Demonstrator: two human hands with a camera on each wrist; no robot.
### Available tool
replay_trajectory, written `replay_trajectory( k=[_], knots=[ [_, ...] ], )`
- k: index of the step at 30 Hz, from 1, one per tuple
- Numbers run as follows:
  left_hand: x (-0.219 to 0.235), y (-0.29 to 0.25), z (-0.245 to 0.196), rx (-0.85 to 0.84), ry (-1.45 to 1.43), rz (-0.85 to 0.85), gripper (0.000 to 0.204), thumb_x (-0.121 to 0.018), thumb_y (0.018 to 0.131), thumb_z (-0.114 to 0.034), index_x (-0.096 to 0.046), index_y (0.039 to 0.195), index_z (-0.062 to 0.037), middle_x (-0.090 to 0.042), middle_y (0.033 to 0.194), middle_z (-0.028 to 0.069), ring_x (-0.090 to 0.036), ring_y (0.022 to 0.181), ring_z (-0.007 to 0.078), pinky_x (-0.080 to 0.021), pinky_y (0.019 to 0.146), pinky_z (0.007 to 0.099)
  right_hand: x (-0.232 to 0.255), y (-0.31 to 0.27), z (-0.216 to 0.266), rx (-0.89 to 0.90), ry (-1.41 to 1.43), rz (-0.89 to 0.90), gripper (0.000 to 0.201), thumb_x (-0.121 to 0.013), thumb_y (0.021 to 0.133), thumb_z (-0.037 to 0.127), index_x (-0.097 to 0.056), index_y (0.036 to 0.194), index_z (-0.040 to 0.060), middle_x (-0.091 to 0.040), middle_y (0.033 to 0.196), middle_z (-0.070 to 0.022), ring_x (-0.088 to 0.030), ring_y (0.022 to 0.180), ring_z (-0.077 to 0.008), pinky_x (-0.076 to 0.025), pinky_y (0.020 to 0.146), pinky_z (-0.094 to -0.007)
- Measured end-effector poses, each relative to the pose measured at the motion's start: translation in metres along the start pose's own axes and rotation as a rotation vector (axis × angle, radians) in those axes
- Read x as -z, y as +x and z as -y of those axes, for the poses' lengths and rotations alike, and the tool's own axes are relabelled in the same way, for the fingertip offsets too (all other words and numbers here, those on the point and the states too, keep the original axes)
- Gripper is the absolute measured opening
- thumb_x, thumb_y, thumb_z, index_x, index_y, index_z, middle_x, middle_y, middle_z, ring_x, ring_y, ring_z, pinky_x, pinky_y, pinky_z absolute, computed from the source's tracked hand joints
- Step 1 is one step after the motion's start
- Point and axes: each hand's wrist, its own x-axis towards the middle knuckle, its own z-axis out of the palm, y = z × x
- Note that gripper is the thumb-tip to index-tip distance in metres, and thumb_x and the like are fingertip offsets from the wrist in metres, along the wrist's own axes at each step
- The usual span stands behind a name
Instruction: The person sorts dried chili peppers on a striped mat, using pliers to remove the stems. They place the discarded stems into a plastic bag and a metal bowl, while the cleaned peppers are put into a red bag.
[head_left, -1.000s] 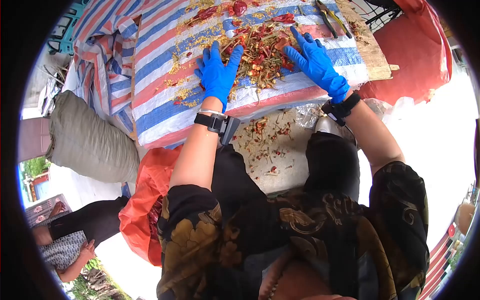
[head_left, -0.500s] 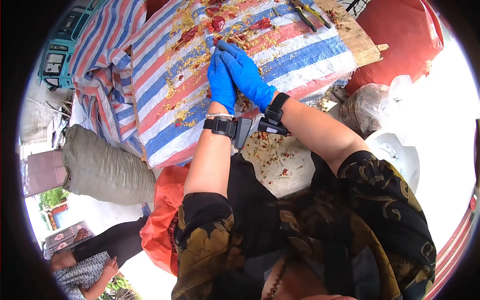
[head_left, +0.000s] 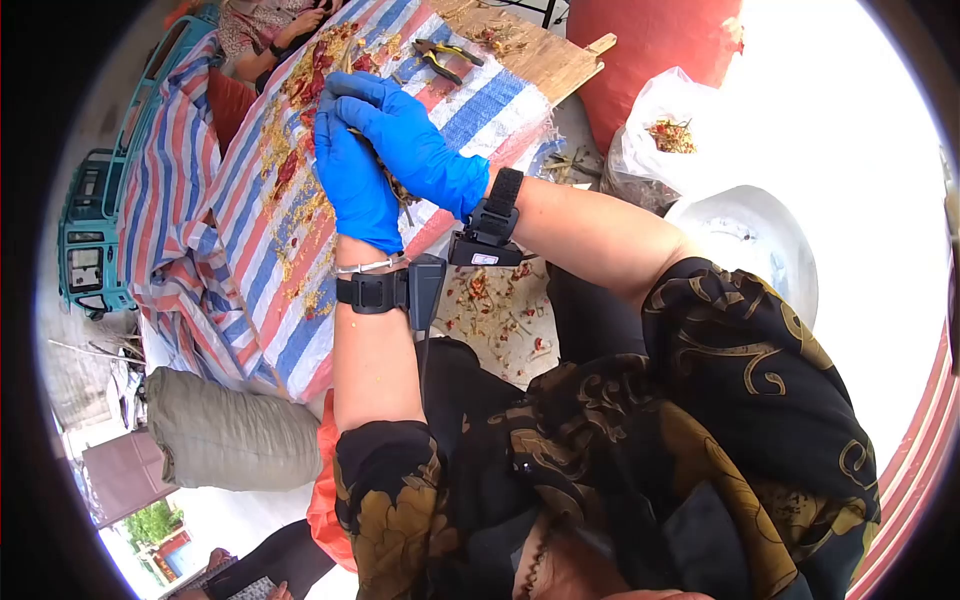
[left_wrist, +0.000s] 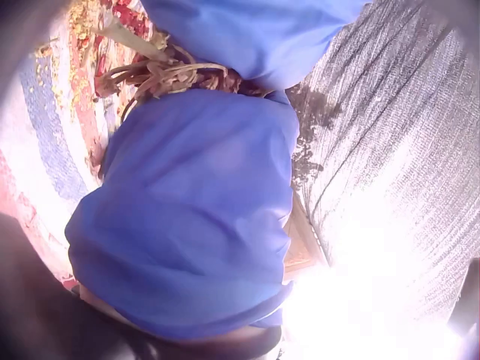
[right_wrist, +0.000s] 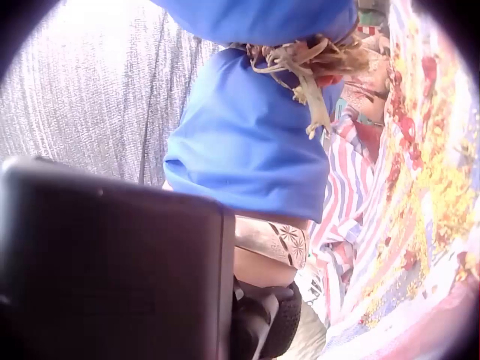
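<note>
Both hands wear blue gloves and come together over the near side of the striped woven sheet [head_left: 488, 103]. My left hand [head_left: 355, 190] and my right hand [head_left: 415, 140] cup a clump of dried chili stems [left_wrist: 180, 77] between the palms. Loose stem ends poke out at the heels of the hands, plain in the right wrist view; the middle of the clump is hidden. Beyond and left of the hands, dried red chilies [head_left: 289, 168] and yellow seeds [head_left: 300, 262] lie scattered on the sheet. Pliers [head_left: 442, 60] with yellow-and-black handles rest past the right hand.
A clear plastic bag [head_left: 632, 150] with stems inside stands to the right, near a pale basin [head_left: 795, 250]. Behind it is a large red sack [head_left: 655, 60]. A wooden board [head_left: 540, 50] shows beyond the sheet. At left lies a grey sack [head_left: 235, 435]. Another person [head_left: 265, 30] is across the sheet.
The hands, first spread on either side of the stem pile, have closed together and gathered stems between them. The head view has turned rightward, bringing the plastic bag and basin into sight.
</note>
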Motion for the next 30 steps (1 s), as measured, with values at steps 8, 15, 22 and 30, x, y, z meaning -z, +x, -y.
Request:
replay_trajectory(
  k=[8, 15, 22, 30],
  knots=[
    [-0.152, -0.037, 0.036, 0.072, 0.005, 0.272, 0.033, -0.040, 0.095, -0.021, -0.049, 0.121, -0.0038, -0.056, 0.114, 0.0075, -0.054, 0.100, 0.0153, -0.043, 0.087, 0.0252, 0.122, -0.033, 0.111, 0.119, 0.005, -0.277, 0.035, -0.052, 0.089, 0.016, -0.051, 0.123, 0.0047, -0.057, 0.114, -0.0051, -0.053, 0.101, -0.0111, -0.042, 0.088, -0.0229],
    [-0.251, -0.060, 0.124, 0.262, 0.034, 0.463, 0.030, -0.045, 0.093, -0.022, -0.053, 0.116, -0.0035, -0.058, 0.107, 0.0063, -0.054, 0.094, 0.0120, -0.044, 0.083, 0.0237, 0.238, -0.070, 0.161, 0.051, 0.111, -0.574, 0.033, -0.050, 0.091, 0.018, -0.051, 0.120, 0.0025, -0.058, 0.110, -0.0077, -0.057, 0.094, -0.0156, -0.045, 0.086, -0.0269],
    [-0.245, -0.084, 0.205, 1.038, -0.569, 0.336, 0.047, -0.045, 0.090, -0.041, -0.048, 0.120, -0.0046, -0.054, 0.117, 0.0168, -0.055, 0.105, 0.0300, -0.044, 0.092, 0.0430, 0.345, -0.116, 0.145, -0.482, 0.615, -0.679, 0.049, -0.037, 0.093, 0.036, -0.045, 0.122, -0.0027, -0.057, 0.113, -0.0161, -0.057, 0.101, -0.0284, -0.044, 0.091, -0.0397],
    [-0.227, -0.075, 0.181, 0.998, -0.321, 0.229, 0.053, -0.048, 0.086, -0.048, -0.050, 0.117, -0.0046, -0.057, 0.112, 0.0148, -0.058, 0.099, 0.0279, -0.049, 0.083, 0.0401, 0.370, -0.137, 0.149, -0.467, -0.885, -0.383, 0.077, -0.065, 0.058, -0.013, -0.037, 0.129, -0.0008, -0.055, 0.110, -0.0219, -0.055, 0.104, -0.0281, -0.047, 0.086, -0.0329]
  ],
)
